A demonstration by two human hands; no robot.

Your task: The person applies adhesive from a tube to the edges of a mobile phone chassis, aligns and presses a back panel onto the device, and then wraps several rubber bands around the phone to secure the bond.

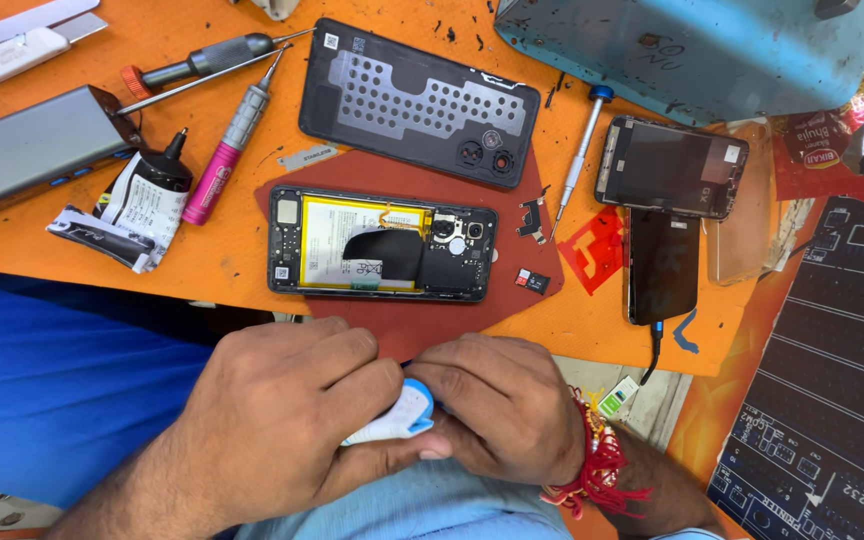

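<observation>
My left hand (277, 420) and my right hand (507, 405) meet below the table's front edge, both closed around a small white object with a blue end (402, 412). Above them an opened phone (382, 243) lies on a dark red mat (512, 185), its yellow battery and camera modules showing. The phone's removed back cover (417, 100) rests inside-up just beyond it. A red thread bracelet (597, 465) circles my right wrist.
Screwdrivers (232, 135) and a glue tube (142, 205) lie left on the orange table (222, 250). A thin screwdriver (577, 160), a phone frame (672, 165), a black phone (662, 265) on a cable and small parts (532, 280) sit right. A grey box (27, 145) is far left.
</observation>
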